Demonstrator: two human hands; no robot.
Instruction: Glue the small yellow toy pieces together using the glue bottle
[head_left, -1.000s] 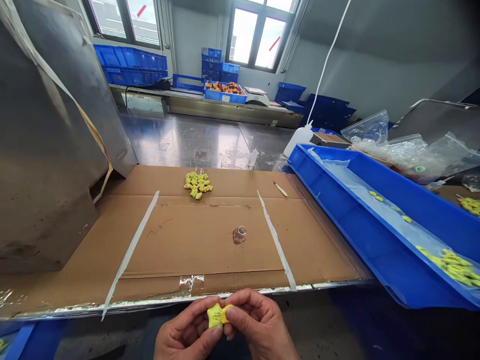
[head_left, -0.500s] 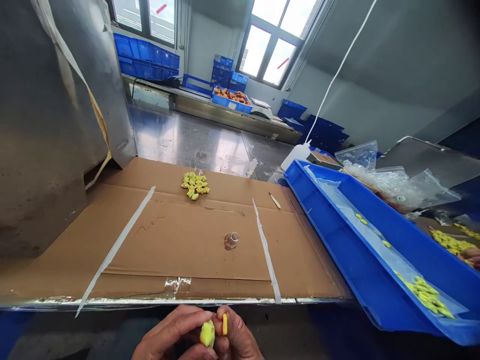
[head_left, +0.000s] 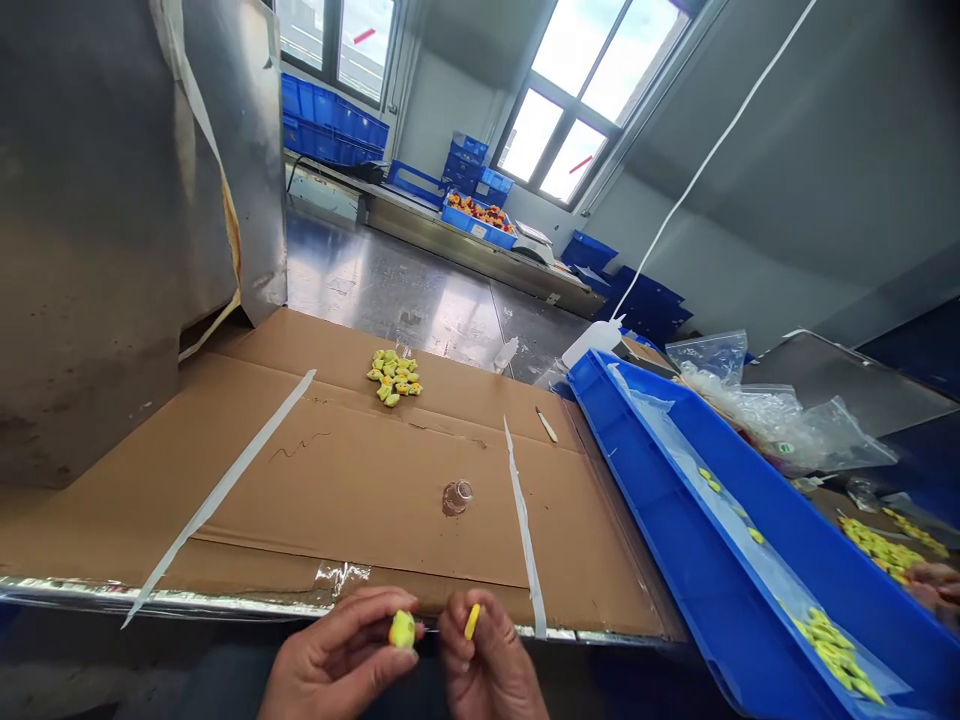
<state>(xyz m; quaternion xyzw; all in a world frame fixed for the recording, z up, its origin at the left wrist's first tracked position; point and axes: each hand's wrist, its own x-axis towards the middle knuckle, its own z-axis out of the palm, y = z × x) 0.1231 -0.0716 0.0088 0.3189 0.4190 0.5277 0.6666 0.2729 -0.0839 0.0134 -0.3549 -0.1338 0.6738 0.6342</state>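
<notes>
My left hand [head_left: 341,650] pinches a small yellow-green figure [head_left: 403,630] with an orange patch between thumb and fingertips, near the table's front edge. Just to its right, my right hand [head_left: 487,650] is closed on a small yellow stick-like piece [head_left: 472,622]; whether a thin tip extends from it is too small to tell. The two hands are a little apart. Ahead, a cluster of similar yellow-green figures [head_left: 394,377] lies on the brown cardboard [head_left: 360,480]. A small clear cup [head_left: 458,495] stands between them and my right hand.
A long blue tray [head_left: 645,480] with several yellow-green pieces [head_left: 832,645] runs along the right. A white-handled knife [head_left: 547,425] lies near it. Metal housing [head_left: 135,250] blocks the left. Another person's hand [head_left: 934,580] shows at far right, by more yellow pieces.
My hands have moved apart and slightly up; the right one has drawn away to the right with the yellow piece. The view has shifted and tilted slightly.
</notes>
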